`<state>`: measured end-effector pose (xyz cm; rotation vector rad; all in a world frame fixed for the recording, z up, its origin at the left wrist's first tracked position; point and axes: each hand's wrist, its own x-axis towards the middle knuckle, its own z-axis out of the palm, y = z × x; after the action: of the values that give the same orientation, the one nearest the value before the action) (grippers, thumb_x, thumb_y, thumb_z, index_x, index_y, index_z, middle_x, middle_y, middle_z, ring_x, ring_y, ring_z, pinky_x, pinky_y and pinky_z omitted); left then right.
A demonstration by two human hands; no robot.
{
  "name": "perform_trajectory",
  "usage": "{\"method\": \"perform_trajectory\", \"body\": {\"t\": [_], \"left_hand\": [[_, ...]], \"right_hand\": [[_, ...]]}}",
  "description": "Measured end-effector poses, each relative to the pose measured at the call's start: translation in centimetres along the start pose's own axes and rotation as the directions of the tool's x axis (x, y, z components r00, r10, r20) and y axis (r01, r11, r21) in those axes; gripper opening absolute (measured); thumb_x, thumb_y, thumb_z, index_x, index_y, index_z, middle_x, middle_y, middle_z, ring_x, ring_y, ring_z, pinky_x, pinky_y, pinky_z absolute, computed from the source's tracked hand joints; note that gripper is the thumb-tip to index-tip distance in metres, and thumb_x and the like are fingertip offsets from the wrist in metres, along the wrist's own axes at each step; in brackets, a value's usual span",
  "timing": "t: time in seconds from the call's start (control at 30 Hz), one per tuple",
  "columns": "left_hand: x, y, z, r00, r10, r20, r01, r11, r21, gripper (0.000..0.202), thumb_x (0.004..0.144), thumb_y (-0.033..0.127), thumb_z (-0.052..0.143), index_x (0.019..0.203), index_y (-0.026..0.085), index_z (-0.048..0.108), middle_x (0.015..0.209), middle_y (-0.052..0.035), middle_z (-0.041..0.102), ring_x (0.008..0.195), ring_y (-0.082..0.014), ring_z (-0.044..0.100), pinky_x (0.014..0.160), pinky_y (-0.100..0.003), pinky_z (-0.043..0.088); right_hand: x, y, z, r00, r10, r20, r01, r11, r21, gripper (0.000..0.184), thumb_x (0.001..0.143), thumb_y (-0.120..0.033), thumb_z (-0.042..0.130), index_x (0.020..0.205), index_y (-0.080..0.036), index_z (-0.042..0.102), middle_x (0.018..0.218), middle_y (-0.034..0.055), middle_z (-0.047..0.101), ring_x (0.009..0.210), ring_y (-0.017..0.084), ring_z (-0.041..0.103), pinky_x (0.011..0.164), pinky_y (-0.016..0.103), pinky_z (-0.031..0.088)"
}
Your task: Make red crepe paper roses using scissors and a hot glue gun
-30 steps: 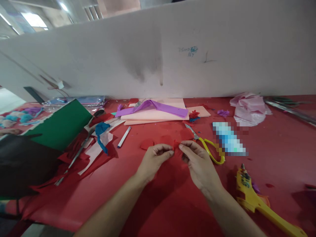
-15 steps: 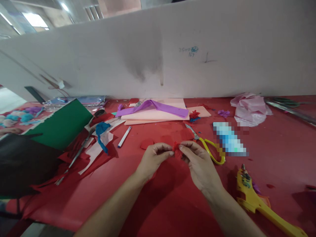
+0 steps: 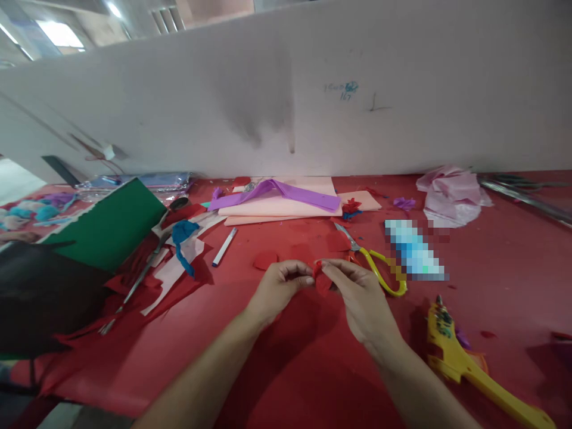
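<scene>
Both forearms reach in from the near edge, angling inward over the red table (image 3: 491, 280), and the hands meet right in the middle! The left hand (image 3: 277, 292) is arched, knuckles up, thumb below and index above, their tips narrowed onto the left edge of a small red piece (image 3: 323, 282). Opposite, the right hand (image 3: 363, 292) leans in, its thumb laid over the top of the piece and pressing it against curled fingers, most of them tucked from sight. So there's the piece, pinched between the two sets of fingertips, its lower part hanging free above the tabletop. The wrists stand well apart; the tips nearly touch.

Just beyond the right knuckles lie the scissors (image 3: 379, 272), blades pointing away, yellow handles close by the hand. A red petal (image 3: 265, 260) sits near the left fingers, the pen (image 3: 224, 248) farther left. And off the right forearm, the yellow glue gun (image 3: 451, 353) lies flat, nozzle away.
</scene>
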<state>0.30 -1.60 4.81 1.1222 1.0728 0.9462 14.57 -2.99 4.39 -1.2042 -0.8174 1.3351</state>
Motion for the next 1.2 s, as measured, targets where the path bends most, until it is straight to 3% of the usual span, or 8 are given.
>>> {"method": "perform_trajectory", "body": {"t": [0.27,0.6,0.8,0.93,1.2], "left_hand": [[0.0,-0.3,-0.2,0.999,0.008,0.037,-0.009,1.0,0.009,0.004,0.067,0.02,0.067,0.069,0.017,0.065,0.069,0.0004,0.061,0.068,-0.0124,0.053,0.07,-0.025,0.041],[0.3,-1.0,-0.7,0.996,0.005,0.091,-0.007,1.0,0.026,0.007,0.068,0.021,0.067,0.073,0.017,0.067,0.072,-0.0009,0.063,0.071,-0.0141,0.055,0.074,-0.027,0.043],[0.3,-0.9,-0.7,0.995,0.002,0.096,0.0,1.0,-0.029,0.005,0.066,0.019,0.068,0.07,0.017,0.067,0.068,0.0003,0.062,0.067,-0.0121,0.054,0.072,-0.025,0.042],[0.3,-0.9,-0.8,0.994,0.012,0.105,-0.008,0.999,-0.04,0.008,0.065,0.022,0.07,0.07,0.016,0.067,0.068,-0.0002,0.062,0.068,-0.0124,0.054,0.072,-0.026,0.043],[0.4,-0.5,-0.9,0.995,0.02,0.093,-0.022,1.0,0.015,0.005,0.064,0.02,0.068,0.069,0.018,0.068,0.069,-0.0004,0.063,0.067,-0.0134,0.055,0.071,-0.027,0.043]], "right_hand": [[0.0,-0.3,0.2,0.992,0.115,0.042,-0.12,0.982,0.149,0.014,0.065,-0.034,0.075,0.068,-0.021,0.072,0.069,0.0014,0.068,0.064,0.014,0.058,0.062,0.027,0.046],[0.0,-0.8,0.3,0.988,0.144,0.062,-0.15,0.982,0.113,0.022,0.059,-0.039,0.079,0.061,-0.019,0.07,0.059,0.0002,0.064,0.056,0.012,0.054,0.055,0.025,0.043],[-0.2,-0.9,0.3,0.988,0.139,0.069,-0.146,0.983,0.113,0.014,0.064,-0.035,0.074,0.069,-0.022,0.073,0.075,0.003,0.071,0.066,0.016,0.06,0.061,0.028,0.047],[-0.2,-1.2,0.2,0.983,0.131,0.13,-0.143,0.985,0.092,0.009,0.066,-0.031,0.071,0.064,-0.022,0.073,0.068,0.0022,0.071,0.063,0.016,0.061,0.061,0.028,0.046],[0.1,-0.7,0.0,0.985,0.133,0.114,-0.144,0.985,0.096,0.012,0.064,-0.032,0.075,0.065,-0.021,0.073,0.063,0.0014,0.069,0.058,0.013,0.059,0.06,0.027,0.045]]}}
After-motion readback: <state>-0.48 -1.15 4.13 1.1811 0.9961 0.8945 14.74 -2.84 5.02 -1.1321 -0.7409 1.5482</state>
